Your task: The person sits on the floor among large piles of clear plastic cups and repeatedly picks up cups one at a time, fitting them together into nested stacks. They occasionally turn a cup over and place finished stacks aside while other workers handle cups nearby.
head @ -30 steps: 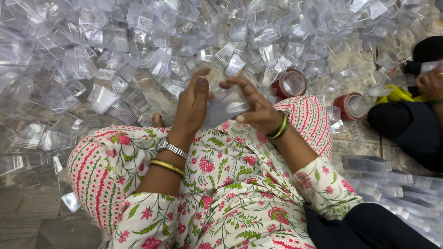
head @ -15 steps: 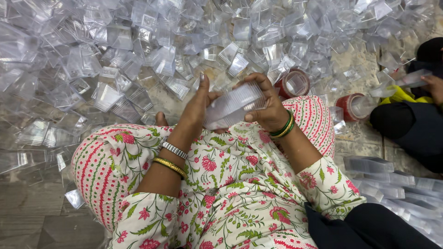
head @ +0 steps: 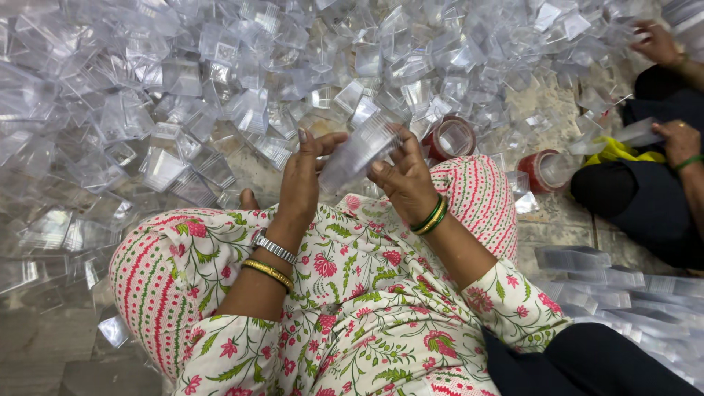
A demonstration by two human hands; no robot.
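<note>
Both my hands hold a short stack of clear plastic cups (head: pixel 357 152) tilted over my lap. My left hand (head: pixel 302 180) steadies its lower end, fingers upright. My right hand (head: pixel 402 178) grips the upper side from the right. I sit cross-legged in floral clothes, with bangles on both wrists. A large heap of loose clear plastic cups (head: pixel 242 88) covers the floor just beyond my knees.
Two red-rimmed tape rolls (head: pixel 449 138) (head: pixel 543 169) lie right of my knee. Another person in dark clothes sits at the right edge, their hands (head: pixel 678 139) (head: pixel 655 40) among the cups. Long stacked rows of cups (head: pixel 609 282) lie at the lower right.
The stack in my hands has grown longer and tilted up toward the right. My right hand shifted along it. The other person's hand reached up into the heap.
</note>
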